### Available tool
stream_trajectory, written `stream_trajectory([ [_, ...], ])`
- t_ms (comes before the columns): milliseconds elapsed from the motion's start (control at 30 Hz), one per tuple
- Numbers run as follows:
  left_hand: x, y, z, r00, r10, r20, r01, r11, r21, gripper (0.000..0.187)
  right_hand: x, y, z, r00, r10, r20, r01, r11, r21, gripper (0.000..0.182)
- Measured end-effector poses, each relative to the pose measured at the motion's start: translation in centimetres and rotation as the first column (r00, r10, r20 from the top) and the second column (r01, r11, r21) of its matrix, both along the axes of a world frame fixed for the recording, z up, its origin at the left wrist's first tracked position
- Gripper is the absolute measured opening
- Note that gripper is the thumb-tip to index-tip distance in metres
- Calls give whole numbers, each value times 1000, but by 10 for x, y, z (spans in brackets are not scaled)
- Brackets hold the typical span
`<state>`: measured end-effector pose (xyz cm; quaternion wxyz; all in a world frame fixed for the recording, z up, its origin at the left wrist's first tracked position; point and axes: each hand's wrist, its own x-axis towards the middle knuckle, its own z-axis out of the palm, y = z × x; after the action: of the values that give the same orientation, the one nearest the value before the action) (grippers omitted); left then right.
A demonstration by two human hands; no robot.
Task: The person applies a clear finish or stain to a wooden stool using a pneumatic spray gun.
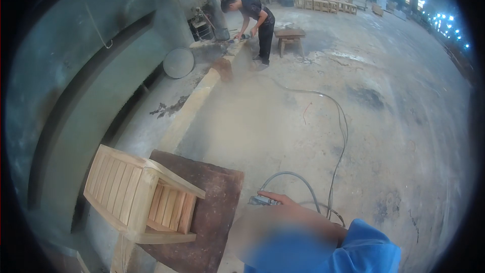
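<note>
Much of the near view was hard to read. The person's forearm was blurred over, and only the right hand came out of that blur, at the bottom of the frame beside a blue sleeve. The left hand was not in view at all. The right hand lay over a small grey power tool, fingers stretched along its top; the tool was mostly covered, so whether the fingers were wrapped around it or only resting on it could not be told. The tool sat just under the fingertips, at the right edge of a dark brown board, with a grey hose looping away from it across the dusty concrete floor.

On the board, left of the hand and apart from it, a slatted wooden chair frame lay tipped on its side, its lower parts cut off by the frame edge.

Far back, another person bent over a long beam, half veiled by dust, with a wooden stool beside them.
</note>
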<state>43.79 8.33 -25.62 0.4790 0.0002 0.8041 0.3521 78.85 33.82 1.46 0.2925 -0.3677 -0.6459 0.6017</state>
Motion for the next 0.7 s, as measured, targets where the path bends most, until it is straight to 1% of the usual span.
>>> stream_trajectory([
  [167, -15, -10, -9, 999, 10, 46, -10, 1000, -4, 60, -9, -6, 13, 997, -71, 30, 72, 997, -1, 56],
  [267, -21, -26, -16, 996, 32, 82, -31, 999, -11, 60, -13, -8, 18, 993, -119, 18, 120, 992, -43, 56],
  [367, -29, -52, -27, 991, 51, 124, -52, 999, 3, 60, -21, -11, 24, 991, -126, 43, 127, 992, -9, 55],
  [400, -33, -62, -32, 990, 46, 133, -51, 998, 34, 60, -24, -13, 23, 991, -130, 36, 129, 992, 8, 55],
  [433, -39, -65, -43, 995, -38, 92, 29, 995, 97, 56, -27, -15, 20, 992, -125, 29, 124, 992, 20, 54],
  [467, -40, -63, -41, 993, -114, 43, 106, 982, 157, 52, -29, -16, 18, 994, -108, 23, 107, 994, 24, 54],
  [500, -42, -64, -41, 994, -95, 48, 92, 994, 55, 43, -30, -16, 15, 992, -111, 65, 108, 993, 46, 53],
  [533, -43, -73, -43, 992, -80, 102, 65, 987, 144, 43, -30, -18, 12, 993, -97, 73, 95, 995, 40, 53],
  [567, -40, -81, -45, 998, -46, 45, 42, 996, 74, 40, -30, -20, 10, 993, -84, 80, 81, 996, 33, 52],
  [600, -32, -86, -39, 999, 16, 42, -18, 998, 58, 36, -30, -19, 12, 996, -74, 59, 72, 997, 24, 51],
  [667, -22, -98, -26, 999, -21, 43, 17, 996, 83, 31, -33, -19, 25, 998, -43, 44, 47, 993, -109, 51],
  [700, -16, -110, -19, 999, 3, 36, -4, 999, 37, 30, -37, -18, 28, 998, -49, 39, 55, 985, -161, 50],
])
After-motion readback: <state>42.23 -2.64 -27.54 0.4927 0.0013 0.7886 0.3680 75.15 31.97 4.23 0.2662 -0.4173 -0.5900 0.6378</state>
